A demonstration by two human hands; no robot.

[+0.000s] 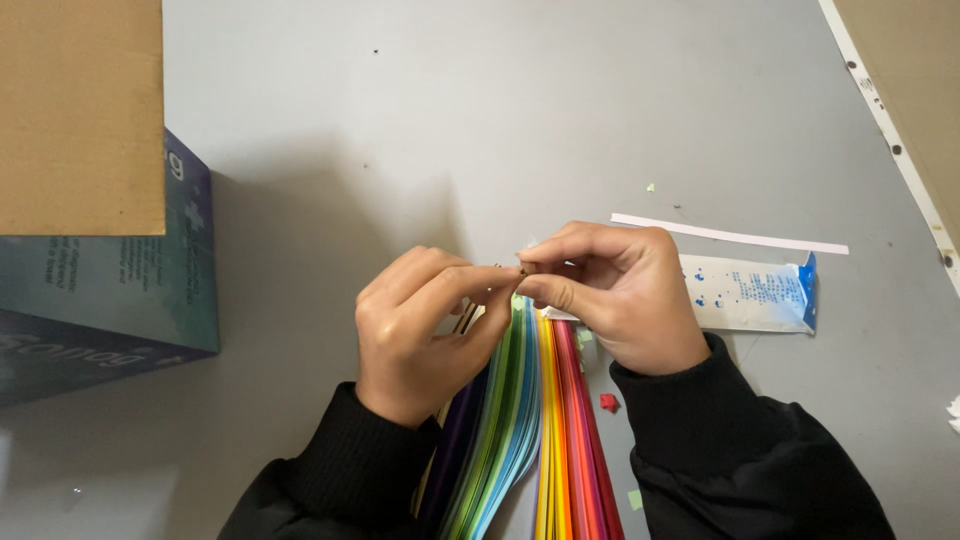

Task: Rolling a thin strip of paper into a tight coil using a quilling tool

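My left hand point(420, 335) and my right hand point(615, 295) meet at their fingertips above a fanned stack of thin rainbow-coloured paper strips point(525, 420). Between the pinched thumbs and forefingers sits a tiny folded brownish paper piece point(521, 269), mostly hidden by the fingers. Both hands grip it together. Black sleeves cover both wrists. The strips run from under the hands toward the bottom edge, purple at left through green, blue, yellow to red at right.
A white and blue wrapper point(755, 292) lies right of my right hand, with a long white paper strip point(730, 235) behind it. A small red folded piece point(608, 402) and green scraps point(634, 498) lie on the grey table. A dark box with cardboard flap point(100, 250) stands at left.
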